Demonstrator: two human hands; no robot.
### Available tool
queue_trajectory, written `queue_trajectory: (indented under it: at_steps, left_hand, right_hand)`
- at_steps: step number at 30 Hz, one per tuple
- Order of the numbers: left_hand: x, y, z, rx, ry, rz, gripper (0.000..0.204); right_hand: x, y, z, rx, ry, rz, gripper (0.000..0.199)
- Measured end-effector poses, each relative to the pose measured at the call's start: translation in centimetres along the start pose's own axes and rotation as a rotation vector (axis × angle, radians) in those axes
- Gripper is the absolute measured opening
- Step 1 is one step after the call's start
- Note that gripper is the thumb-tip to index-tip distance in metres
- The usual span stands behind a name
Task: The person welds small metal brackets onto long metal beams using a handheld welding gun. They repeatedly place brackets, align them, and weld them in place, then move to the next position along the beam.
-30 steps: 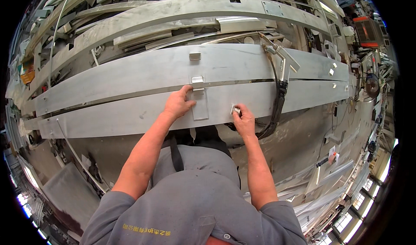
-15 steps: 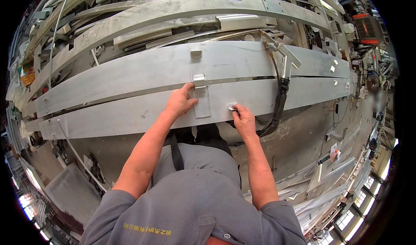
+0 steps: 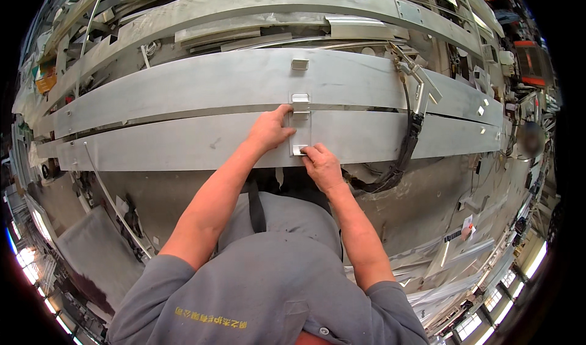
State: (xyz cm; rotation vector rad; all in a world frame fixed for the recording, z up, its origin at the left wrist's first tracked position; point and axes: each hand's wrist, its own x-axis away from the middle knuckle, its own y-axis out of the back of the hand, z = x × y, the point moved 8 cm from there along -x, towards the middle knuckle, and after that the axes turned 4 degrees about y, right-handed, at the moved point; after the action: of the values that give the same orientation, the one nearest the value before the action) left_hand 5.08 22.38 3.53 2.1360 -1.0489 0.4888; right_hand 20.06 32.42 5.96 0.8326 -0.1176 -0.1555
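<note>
Two long grey metal beams lie side by side across the view, a far beam (image 3: 183, 85) and a near beam (image 3: 152, 140), with a narrow gap between. A thin flat plate (image 3: 300, 132) rests crosswise on the near beam. My left hand (image 3: 268, 130) presses at its left edge, thumb and index finger spread apart, close to a small raised bracket (image 3: 300, 116). My right hand (image 3: 323, 167) pinches another small metal bracket (image 3: 300, 150) at the plate's near end. Two more brackets stand on the far beam, an upper one (image 3: 300, 65) and a lower one (image 3: 300, 98).
A welding torch (image 3: 421, 91) with a thick black cable (image 3: 406, 156) lies over the beams at right. Beyond them is another long beam (image 3: 244, 2) among metal scrap. A thin rod (image 3: 113, 192) leans at the left. An orange-and-black machine (image 3: 530, 64) stands far right.
My right hand has brought the small bracket leftward, from the bare beam onto the plate's near end. My left hand stays at the plate's edge. The whole view has shifted slightly.
</note>
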Motion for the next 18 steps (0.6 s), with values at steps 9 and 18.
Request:
queue_trajectory:
  at_steps: [9, 18]
  left_hand:
    - [-0.17, -0.07, 0.05, -0.006, -0.025, -0.015, 0.055]
    - [-0.21, -0.23, 0.28, 0.009, -0.006, -0.005, 0.054]
  right_hand:
    - [-0.27, -0.16, -0.67, -0.038, 0.057, -0.015, 0.016]
    - [-0.34, -0.11, -0.33, -0.023, 0.082, -0.017, 0.015]
